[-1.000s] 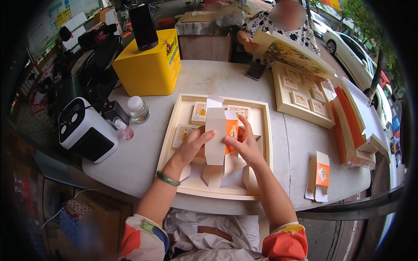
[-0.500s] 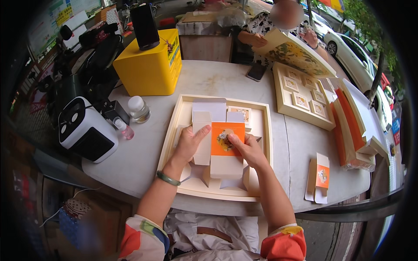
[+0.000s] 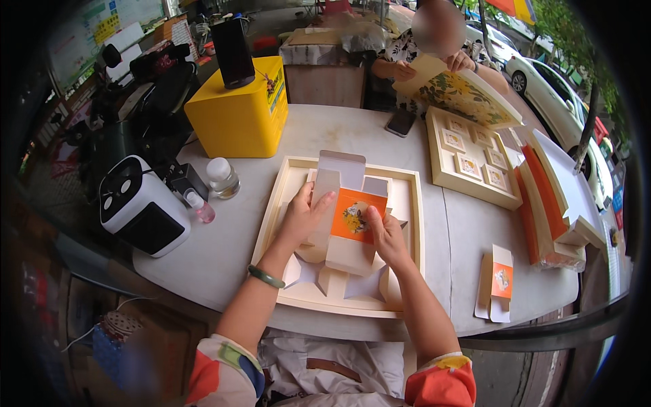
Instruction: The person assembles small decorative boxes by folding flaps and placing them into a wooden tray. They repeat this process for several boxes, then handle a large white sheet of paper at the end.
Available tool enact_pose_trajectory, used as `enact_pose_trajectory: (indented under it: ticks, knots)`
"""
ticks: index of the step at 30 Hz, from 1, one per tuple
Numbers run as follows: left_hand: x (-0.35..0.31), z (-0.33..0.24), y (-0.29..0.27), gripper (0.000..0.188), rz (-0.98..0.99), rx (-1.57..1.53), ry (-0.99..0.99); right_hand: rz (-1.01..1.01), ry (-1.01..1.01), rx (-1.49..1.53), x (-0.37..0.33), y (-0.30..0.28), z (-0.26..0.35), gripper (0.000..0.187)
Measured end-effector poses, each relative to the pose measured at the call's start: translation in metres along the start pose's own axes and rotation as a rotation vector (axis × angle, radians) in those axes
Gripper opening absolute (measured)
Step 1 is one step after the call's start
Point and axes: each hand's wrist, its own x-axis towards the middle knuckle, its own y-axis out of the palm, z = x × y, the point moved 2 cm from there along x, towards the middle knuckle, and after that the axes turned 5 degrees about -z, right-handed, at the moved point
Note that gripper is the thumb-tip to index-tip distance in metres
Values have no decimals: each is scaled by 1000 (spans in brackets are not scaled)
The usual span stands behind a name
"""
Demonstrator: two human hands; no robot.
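Observation:
Between my two hands is a small folding carton point(image 3: 354, 216), cream and orange with a flower picture on its orange face and its end flaps standing open. My left hand point(image 3: 303, 216) grips its cream left side panel, thumb on the front. On the right edge, my right hand point(image 3: 388, 234) pinches it, thumb over the orange face. The carton is held above a large shallow cream tray box point(image 3: 415, 271) with folded card dividers point(image 3: 332, 281). What lies behind the carton is partly hidden.
Another flat orange-and-cream carton point(image 3: 502, 278) lies at the right. Beyond it stand stacked orange and cream boxes point(image 3: 553, 197). Across the table a person holds a flowered lid point(image 3: 468, 91) over a filled gift box point(image 3: 468, 163). At left are a white appliance point(image 3: 146, 207), bottles point(image 3: 224, 178) and a yellow cabinet point(image 3: 234, 112).
The carton has shifted slightly right and tilted, its left panel now folded more upright. My left fingers show behind that panel. The other person's hand has come down onto the lid.

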Motion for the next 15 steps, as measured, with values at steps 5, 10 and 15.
enact_pose_trajectory:
  ticks: [5, 10, 15]
  knots:
    - [2, -39, 25, 73, -6, 332, 240, -45, -85, -23, 3, -8, -8, 46]
    - [9, -15, 25, 73, 239, -59, 43, -84, -205, 27, 3, -6, 5, 54]
    - [-7, -21, 14, 70, 108, -53, 101, -31, -166, 27, 1, -9, 10, 64]
